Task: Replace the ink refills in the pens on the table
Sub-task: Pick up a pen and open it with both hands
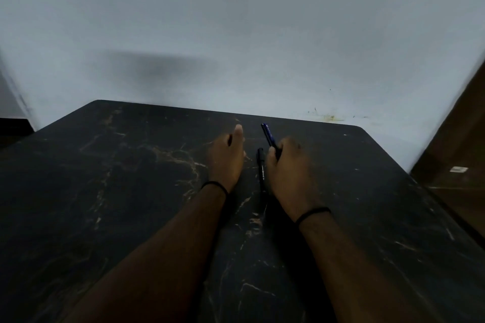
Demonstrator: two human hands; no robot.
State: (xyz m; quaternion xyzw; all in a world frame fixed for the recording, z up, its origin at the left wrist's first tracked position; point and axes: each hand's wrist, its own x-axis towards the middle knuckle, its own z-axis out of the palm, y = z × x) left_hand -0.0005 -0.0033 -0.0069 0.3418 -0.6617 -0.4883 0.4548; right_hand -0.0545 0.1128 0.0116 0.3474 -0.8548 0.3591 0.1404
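Note:
A dark blue pen [268, 134] sticks up and away from my right hand [290, 168], whose fingers are closed around its lower end. A black pen [261, 172] lies on the dark marbled table [118, 178] between my two hands, close against the right one. My left hand [226, 158] rests flat on the table to the left of the black pen, fingers loosely together and holding nothing. Both wrists wear a thin black band.
The table's far edge meets a pale blue wall [236, 34]. A brown wooden surface [462, 155] stands at the right, just beyond the table's right edge. A dark object [13, 128] sits at the far left.

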